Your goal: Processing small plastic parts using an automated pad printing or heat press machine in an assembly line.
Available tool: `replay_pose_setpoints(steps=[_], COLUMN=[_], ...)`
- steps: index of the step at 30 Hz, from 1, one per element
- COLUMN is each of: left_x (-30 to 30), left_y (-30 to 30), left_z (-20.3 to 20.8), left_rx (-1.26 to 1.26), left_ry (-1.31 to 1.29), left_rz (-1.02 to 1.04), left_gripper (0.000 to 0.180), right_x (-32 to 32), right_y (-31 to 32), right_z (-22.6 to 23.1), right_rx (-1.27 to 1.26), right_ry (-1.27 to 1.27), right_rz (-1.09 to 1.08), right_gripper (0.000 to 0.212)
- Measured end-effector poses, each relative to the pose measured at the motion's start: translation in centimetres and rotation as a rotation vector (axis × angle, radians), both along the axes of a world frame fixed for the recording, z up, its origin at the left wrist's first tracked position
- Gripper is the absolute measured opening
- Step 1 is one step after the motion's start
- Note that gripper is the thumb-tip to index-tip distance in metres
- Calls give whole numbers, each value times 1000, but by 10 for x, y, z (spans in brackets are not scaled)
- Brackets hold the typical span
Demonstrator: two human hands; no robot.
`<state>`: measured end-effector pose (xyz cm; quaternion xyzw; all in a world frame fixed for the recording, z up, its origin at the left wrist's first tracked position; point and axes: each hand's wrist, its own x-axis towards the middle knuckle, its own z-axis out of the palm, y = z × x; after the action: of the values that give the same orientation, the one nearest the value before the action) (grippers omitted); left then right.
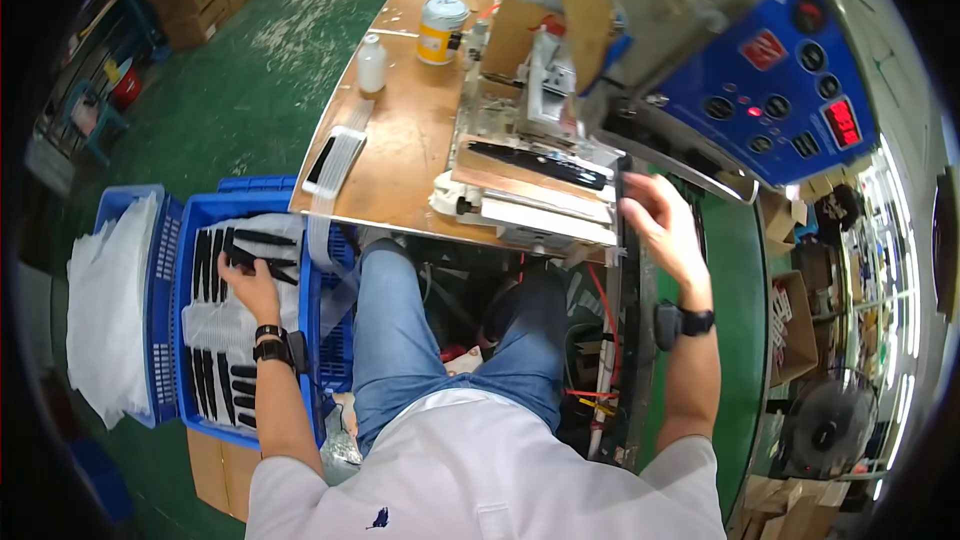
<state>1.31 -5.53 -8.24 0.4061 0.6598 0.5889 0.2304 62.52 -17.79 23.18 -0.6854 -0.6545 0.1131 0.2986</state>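
My left hand reaches into a blue plastic crate on the left, its fingers closed on a slim black tapered piece. Several similar black pieces lie in rows there on translucent sheeting. At the bench's right, my right hand is beside the machine's fixture, thumb and fingers apart. A dark upright strip stands at its fingertips; I cannot tell whether they touch it. One long black piece lies across the fixture, left of that hand.
A machine with a blue control panel overhangs the bench at the right. A white bottle, a yellow-and-white tub and a phone-like device stand or lie on the bench. Another blue crate holds white sheeting.
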Motion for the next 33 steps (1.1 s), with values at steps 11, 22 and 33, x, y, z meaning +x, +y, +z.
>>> replay_pose_setpoints(steps=[11, 22, 33], left_x=[176, 382, 323], left_y=[2, 5, -38], left_z=[255, 292, 293], left_rx=[321, 675, 753], left_ry=[493, 1217, 936], left_rz=[-595, -1150, -924], left_gripper=[40, 49, 44], right_x=[-18, 120, 320], right_y=[7, -152, -230], right_z=[21, -24, -171], right_rx=[-6, 113, -117], right_ry=[36, 126, -72], right_rz=[0, -412, -903], right_gripper=[32, 29, 41])
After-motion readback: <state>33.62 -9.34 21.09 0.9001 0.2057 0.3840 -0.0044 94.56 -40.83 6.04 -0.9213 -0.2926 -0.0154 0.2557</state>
